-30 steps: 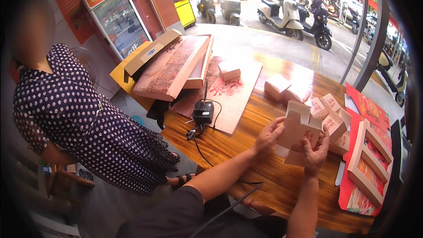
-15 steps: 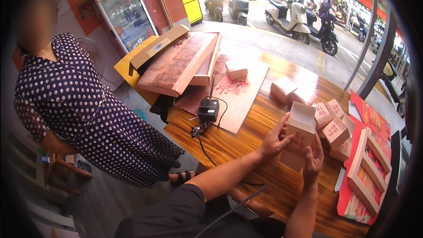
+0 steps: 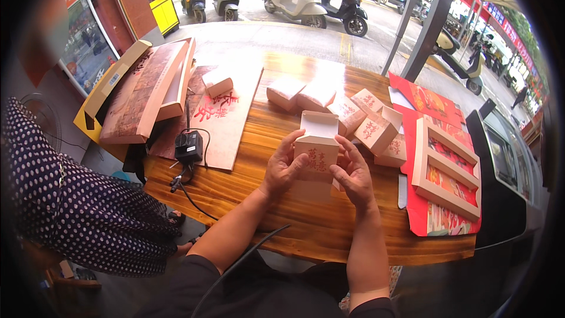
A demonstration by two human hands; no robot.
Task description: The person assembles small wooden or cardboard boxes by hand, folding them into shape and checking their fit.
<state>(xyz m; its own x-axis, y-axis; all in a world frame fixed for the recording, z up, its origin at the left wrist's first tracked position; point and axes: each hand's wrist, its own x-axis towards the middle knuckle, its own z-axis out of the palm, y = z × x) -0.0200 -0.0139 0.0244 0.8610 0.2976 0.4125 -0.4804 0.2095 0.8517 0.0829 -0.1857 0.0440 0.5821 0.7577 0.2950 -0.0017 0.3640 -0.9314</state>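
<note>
A small pale-pink cardboard box (image 3: 316, 152) with red lettering stands upright between my hands over the wooden table, its white-lined top flap raised. My left hand (image 3: 285, 171) grips its left side, the thumb lying across the front. On the right edge, my right hand (image 3: 354, 175) holds it with fingers curled and the thumb near the lower front corner. The box's back and underside are hidden. Just beyond it, several similar small boxes (image 3: 372, 132) sit grouped on the table, some showing red print.
A cardboard frame (image 3: 419, 171) lies on red printed sheets (image 3: 415, 215) at the right. A black device (image 3: 188, 146) with a cable sits left, beside large flat boxes (image 3: 138, 94). A person in a dotted dress (image 3: 76, 212) stands at the left; scooters (image 3: 294, 0) are parked outside.
My view has turned to the right, so the table and boxes appear further left. Both hands keep hold of the same small box, now more squarely before me.
</note>
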